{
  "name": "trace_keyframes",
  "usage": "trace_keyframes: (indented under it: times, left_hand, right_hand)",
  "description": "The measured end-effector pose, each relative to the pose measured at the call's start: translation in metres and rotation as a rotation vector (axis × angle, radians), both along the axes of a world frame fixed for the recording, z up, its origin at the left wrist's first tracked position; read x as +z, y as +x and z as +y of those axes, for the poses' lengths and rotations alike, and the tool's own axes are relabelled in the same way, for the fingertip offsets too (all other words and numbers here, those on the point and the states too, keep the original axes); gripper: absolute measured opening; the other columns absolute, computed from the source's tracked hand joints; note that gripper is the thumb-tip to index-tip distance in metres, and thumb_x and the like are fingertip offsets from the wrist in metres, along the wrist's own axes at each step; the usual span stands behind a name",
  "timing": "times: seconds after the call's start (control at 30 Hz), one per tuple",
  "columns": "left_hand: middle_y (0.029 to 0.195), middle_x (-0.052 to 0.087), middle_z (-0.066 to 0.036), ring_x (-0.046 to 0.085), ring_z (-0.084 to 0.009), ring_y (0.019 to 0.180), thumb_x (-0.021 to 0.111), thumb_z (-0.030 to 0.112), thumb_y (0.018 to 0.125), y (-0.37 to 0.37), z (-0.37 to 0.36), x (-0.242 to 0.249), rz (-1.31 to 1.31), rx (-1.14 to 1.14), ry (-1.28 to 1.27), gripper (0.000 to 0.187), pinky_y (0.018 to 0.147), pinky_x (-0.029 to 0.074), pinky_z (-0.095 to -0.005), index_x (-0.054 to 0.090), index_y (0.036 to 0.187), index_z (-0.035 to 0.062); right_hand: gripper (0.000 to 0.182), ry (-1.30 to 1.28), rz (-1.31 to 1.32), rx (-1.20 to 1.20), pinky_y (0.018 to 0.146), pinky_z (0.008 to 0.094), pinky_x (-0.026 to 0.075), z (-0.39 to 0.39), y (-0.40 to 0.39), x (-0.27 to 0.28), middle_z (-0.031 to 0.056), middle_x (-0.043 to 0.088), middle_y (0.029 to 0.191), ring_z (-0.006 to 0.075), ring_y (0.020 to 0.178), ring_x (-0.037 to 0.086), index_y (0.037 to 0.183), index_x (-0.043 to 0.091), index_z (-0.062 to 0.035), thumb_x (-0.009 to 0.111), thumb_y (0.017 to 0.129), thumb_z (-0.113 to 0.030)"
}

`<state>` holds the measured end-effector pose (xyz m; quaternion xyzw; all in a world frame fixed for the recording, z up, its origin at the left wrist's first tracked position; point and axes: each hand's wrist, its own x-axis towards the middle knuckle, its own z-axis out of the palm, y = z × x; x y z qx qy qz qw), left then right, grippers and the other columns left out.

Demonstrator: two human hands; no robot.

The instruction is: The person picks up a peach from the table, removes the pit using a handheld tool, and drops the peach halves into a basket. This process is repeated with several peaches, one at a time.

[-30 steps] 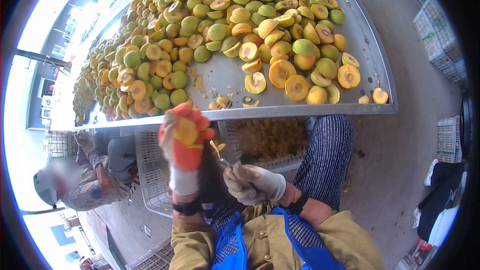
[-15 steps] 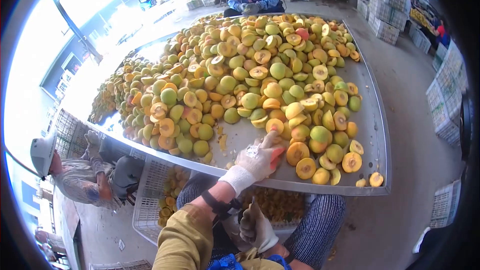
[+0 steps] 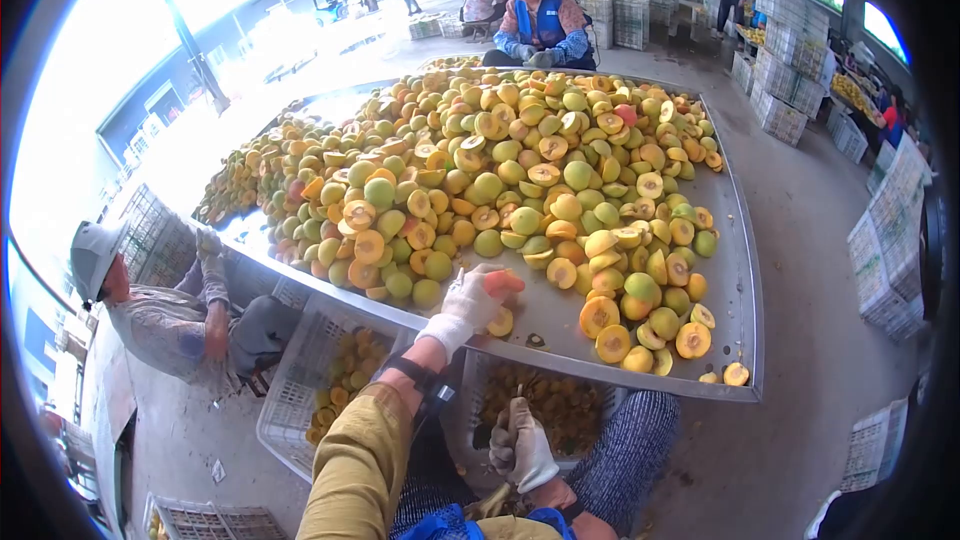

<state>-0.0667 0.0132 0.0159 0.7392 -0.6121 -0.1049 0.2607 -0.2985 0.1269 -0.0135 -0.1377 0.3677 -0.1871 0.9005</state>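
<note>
My left hand, in a white glove with orange-covered fingertips, is low over the near edge of the metal table. Its fingers are curled against a halved peach, which they partly hide. A heap of yellow-green peach halves covers much of the table, several with orange cut faces and pits showing. Below the edge, over my lap, my right hand, gloved, is closed around a small thin tool; only its tip shows, pointing up.
Under the table edge stand a crate of dark, small pieces and a white crate with peach halves. A person in a cap sits at left; another in a blue vest sits across the table. Stacked crates stand at right.
My left hand has drawn back left and toward me from the peach halves, and a half now shows beside its fingers. The view has tilted up slightly. My right hand keeps its tool over my lap.
</note>
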Motion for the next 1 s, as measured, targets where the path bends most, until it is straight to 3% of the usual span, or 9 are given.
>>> trace_keyframes:
  times: [0.17,0.33,0.37,0.47,0.57,0.77,0.87,0.97,1.0]
  left_hand:
    - [0.13,0.068,-0.009,0.069,-0.0348,0.1,0.07,0.004,0.078,-0.04,0.046,0.052,-0.128,-0.273,-0.392,0.035,0.086,0.057,-0.0438,0.08,0.101,0.028]
    - [0.132,0.069,-0.01,0.071,-0.0331,0.104,0.067,-0.008,0.068,-0.094,0.112,0.06,-0.024,-0.45,-0.237,0.041,0.088,0.058,-0.0411,0.082,0.094,0.0195]
    - [0.131,0.069,-0.011,0.071,-0.0325,0.108,0.067,-0.009,0.077,-0.1,0.119,0.054,0.023,-0.429,-0.231,0.035,0.091,0.057,-0.0389,0.081,0.096,0.0158]
    - [0.13,0.068,-0.016,0.063,-0.027,0.126,0.055,-0.007,0.097,-0.104,0.127,0.026,0.751,-0.33,-0.217,0.026,0.108,0.047,-0.0347,0.075,0.112,0.0019]
    - [0.132,0.068,-0.012,0.061,-0.0203,0.125,0.05,-0.008,0.1,-0.11,0.134,0.021,1.058,-0.144,-0.253,0.031,0.108,0.045,-0.032,0.068,0.124,-0.0019]
    - [0.133,0.067,-0.014,0.063,-0.0228,0.125,0.05,-0.014,0.095,-0.105,0.131,0.001,0.858,-0.128,-0.369,0.039,0.111,0.046,-0.0351,0.066,0.129,-0.002]
    - [0.136,0.066,-0.013,0.064,-0.024,0.123,0.05,-0.012,0.096,-0.105,0.132,0.004,0.789,-0.182,-0.334,0.041,0.109,0.048,-0.0365,0.064,0.132,0.0006]
    - [0.143,0.06,-0.014,0.06,-0.027,0.128,0.052,-0.001,0.101,-0.11,0.134,0.013,1.455,0.018,-0.423,0.041,0.11,0.048,-0.0405,0.056,0.142,0.0022]
    - [0.143,0.06,-0.014,0.06,-0.027,0.128,0.052,-0.001,0.101,-0.11,0.133,0.013,1.457,0.019,-0.424,0.041,0.11,0.048,-0.0405,0.056,0.142,0.0022]
  right_hand:
    - [0.046,-0.121,-0.013,-0.289,0.043,0.0299,0.034,-0.022,-0.013,0.007,-0.0007,0.05,0.061,0.0125,0.044,0.042,0.106,0.057,-0.0146,0.052,0.102,-0.06]
    - [0.043,-0.162,-0.153,-0.242,0.041,0.0295,0.039,-0.031,-0.016,-0.009,-0.0006,0.06,0.07,0.0118,0.043,0.047,0.113,0.06,-0.013,0.051,0.105,-0.054]
    - [0.041,-0.285,-0.084,-0.322,0.041,0.0283,0.04,-0.034,-0.012,-0.012,-0.0013,0.06,0.071,0.0109,0.044,0.048,0.115,0.06,-0.0135,0.051,0.106,-0.053]
    - [0.038,-0.404,0.063,-0.42,0.042,0.0243,0.042,-0.028,-0.007,0.004,-0.0033,0.06,0.075,0.008,0.047,0.051,0.119,0.06,-0.0142,0.053,0.106,-0.049]
    - [0.037,-0.39,0.106,-0.344,0.045,0.0222,0.044,-0.029,-0.015,0.007,-0.004,0.06,0.078,0.0061,0.053,0.054,0.119,0.06,-0.0124,0.054,0.106,-0.046]
    - [0.038,-0.757,0.056,-0.449,0.049,0.0206,0.045,-0.029,-0.002,-0.006,-0.0031,0.06,0.085,0.0044,0.057,0.055,0.124,0.058,-0.0095,0.058,0.105,-0.042]
    - [0.038,-0.552,0.027,-0.351,0.053,0.0191,0.045,-0.026,-0.015,0.02,-0.0022,0.062,0.092,0.0028,0.064,0.057,0.128,0.056,-0.0069,0.059,0.105,-0.037]
    - [0.039,-0.474,0.035,-0.301,0.056,0.0182,0.046,-0.027,-0.017,0.022,-0.0012,0.063,0.098,0.0016,0.069,0.058,0.132,0.054,-0.0059,0.061,0.104,-0.032]
    - [0.04,-0.531,0.04,-0.301,0.057,0.0181,0.047,-0.025,-0.016,0.017,-0.0003,0.064,0.101,0.0019,0.072,0.059,0.134,0.054,-0.006,0.061,0.103,-0.03]
